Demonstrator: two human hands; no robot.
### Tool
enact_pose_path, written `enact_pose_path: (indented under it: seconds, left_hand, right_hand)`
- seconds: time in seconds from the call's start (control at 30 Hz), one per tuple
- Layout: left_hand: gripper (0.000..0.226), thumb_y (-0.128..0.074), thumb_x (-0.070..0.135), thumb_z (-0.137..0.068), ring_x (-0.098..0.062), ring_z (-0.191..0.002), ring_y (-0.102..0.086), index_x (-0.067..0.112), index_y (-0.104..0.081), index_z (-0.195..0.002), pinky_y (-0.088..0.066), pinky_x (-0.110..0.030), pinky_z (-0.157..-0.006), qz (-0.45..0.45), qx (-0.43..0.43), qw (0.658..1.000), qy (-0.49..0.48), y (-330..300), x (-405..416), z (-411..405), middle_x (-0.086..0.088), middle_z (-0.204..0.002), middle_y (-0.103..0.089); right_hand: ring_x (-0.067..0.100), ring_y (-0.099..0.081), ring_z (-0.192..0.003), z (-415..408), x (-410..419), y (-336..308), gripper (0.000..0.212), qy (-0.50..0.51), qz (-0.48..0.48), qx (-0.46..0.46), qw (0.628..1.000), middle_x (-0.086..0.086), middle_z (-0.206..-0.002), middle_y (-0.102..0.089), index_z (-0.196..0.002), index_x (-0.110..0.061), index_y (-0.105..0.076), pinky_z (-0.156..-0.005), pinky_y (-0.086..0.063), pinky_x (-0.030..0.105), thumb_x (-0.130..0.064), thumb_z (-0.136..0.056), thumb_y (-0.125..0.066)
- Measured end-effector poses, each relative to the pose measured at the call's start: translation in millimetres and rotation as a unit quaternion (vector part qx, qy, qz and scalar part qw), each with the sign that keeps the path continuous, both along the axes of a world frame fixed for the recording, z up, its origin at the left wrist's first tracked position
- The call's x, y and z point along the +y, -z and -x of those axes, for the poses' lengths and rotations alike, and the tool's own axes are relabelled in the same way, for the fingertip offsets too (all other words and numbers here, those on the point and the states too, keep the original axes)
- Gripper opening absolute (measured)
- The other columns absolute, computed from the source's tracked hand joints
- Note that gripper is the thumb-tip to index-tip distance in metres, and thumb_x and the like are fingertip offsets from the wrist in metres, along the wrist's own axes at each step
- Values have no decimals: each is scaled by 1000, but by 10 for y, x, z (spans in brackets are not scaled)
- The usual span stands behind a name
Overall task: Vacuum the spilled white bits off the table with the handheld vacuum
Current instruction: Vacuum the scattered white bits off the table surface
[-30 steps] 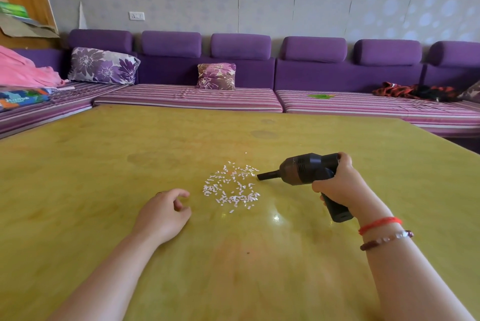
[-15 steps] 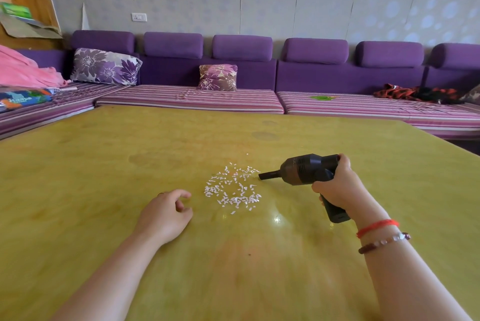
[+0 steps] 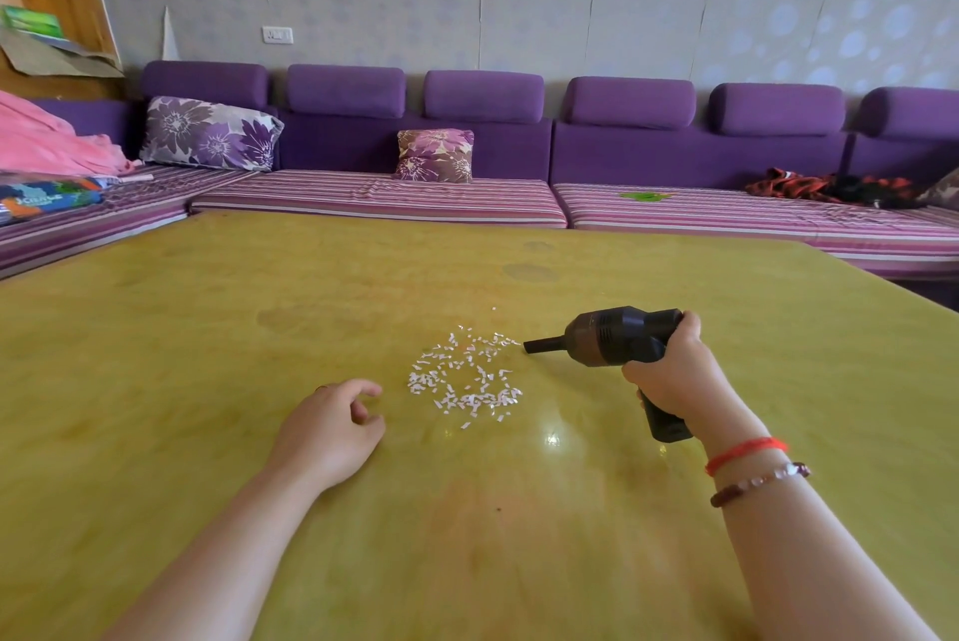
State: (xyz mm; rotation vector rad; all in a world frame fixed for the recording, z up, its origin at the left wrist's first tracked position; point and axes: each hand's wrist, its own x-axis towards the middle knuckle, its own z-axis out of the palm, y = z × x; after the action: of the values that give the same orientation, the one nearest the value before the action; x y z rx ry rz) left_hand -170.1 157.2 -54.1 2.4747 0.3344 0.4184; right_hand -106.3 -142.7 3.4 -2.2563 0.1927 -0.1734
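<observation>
— What's around you?

— A purple sofa (image 3: pixel 519 163) runs along the wall behind a wide yellow table (image 3: pixel 207 329). At the far left a pink blanket (image 3: pixel 46 142) lies on the cushions, then a large flowered pillow (image 3: pixel 210 134) and a smaller one (image 3: pixel 435 155) further along.

— And your hands, starting from the left?

— My left hand (image 3: pixel 327 425) rests on the table, fingers loosely curled, holding nothing. Just to its right lie the white bits (image 3: pixel 464 375), scattered in a loose patch on the tabletop.

— The vacuum?

— My right hand (image 3: pixel 669 370) grips the handle of the black handheld vacuum (image 3: pixel 607 336), fingers wrapped round it. Its narrow nozzle points left, the tip just beside the patch's far right edge. A red string and a bead bracelet (image 3: pixel 757 477) sit on that wrist.
</observation>
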Motion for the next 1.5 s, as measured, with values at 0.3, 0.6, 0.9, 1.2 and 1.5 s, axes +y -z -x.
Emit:
enact_pose_path:
  seconds: [0.3, 0.6, 0.9, 1.2, 1.5]
  left_hand:
    - [29, -58, 20, -83, -16, -80, -51, 26, -61, -112, -33, -25, -67, -7, -2, 1000, -2, -12, -13, 5, 8, -83, -55]
    - [28, -59, 21, -84, -16, -79, -52, 25, -61, -112, -34, -26, -67, -5, 2, 1000, -1, -7, -4, 3, 8, -81, -54]
    - [29, -59, 21, -83, -17, -80, -53, 25, -61, -112, -35, -25, -68, -6, 0, 1000, -1, 1, -1, -7, 9, -81, -55]
    - [28, -59, 21, -83, -17, -81, -53, 26, -62, -111, -36, -25, -69, -6, 0, 1000, 1, 11, 8, -17, 9, -80, -55]
    - [28, -59, 21, -83, -16, -80, -53, 26, -61, -111, -34, -25, -67, -12, -4, 1000, 0, 11, 12, -13, 10, -79, -54]
  right_hand:
    - [18, -51, -58, -12, 38, 40, 53, 0, -12, -9, 1000, 5, -71, -50, -128, -4, -25, -47, -38, 28, -7, -83, -53]
    - [16, -49, -58, -21, 59, 50, 57, -1, -9, -13, 1000, 3, -70, -48, -130, -3, -23, -45, -35, 27, -8, -83, -55]
    - [14, -48, -59, -35, 69, 60, 67, -2, -9, -13, 1000, 2, -72, -46, -137, -4, -18, -46, -35, 26, -9, -84, -57]
    - [15, -50, -59, -48, 85, 82, 66, -6, -11, -21, 1000, 1, -72, -48, -136, -5, -19, -45, -36, 26, -10, -83, -58]
    - [15, -51, -60, -70, 110, 94, 67, -7, -16, -26, 1000, 4, -76, -50, -136, -6, -19, -46, -38, 27, -12, -83, -59]
